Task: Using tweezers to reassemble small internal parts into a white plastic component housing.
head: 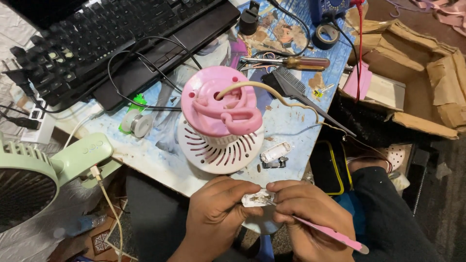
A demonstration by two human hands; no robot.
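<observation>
Just beyond fingertips [252, 190]: pink-white fan [221, 121] and small plug parts [274, 154] block the table edge. Cord [272, 92] arcs over, right of fan. Left of fingers: green fan [58, 165], cable [109, 204]. Right: black pouch [330, 167]. Open room below the fingers, off the table.

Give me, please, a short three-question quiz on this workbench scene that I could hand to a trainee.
1. True or false: the pink tweezers are in the right hand.
2. What do the fingertips of both hands pinch together? A) a roll of black tape B) a small white plastic part C) a black comb
3. Fill in: the cream cable comes out of the top of the pink and white ____.

Key
1. True; the tweezers run back from the fingers toward the lower right.
2. B; the small white plastic part sits between the left hand and the right hand, below the table's edge.
3. Appliance, a round one standing on the table.
</observation>
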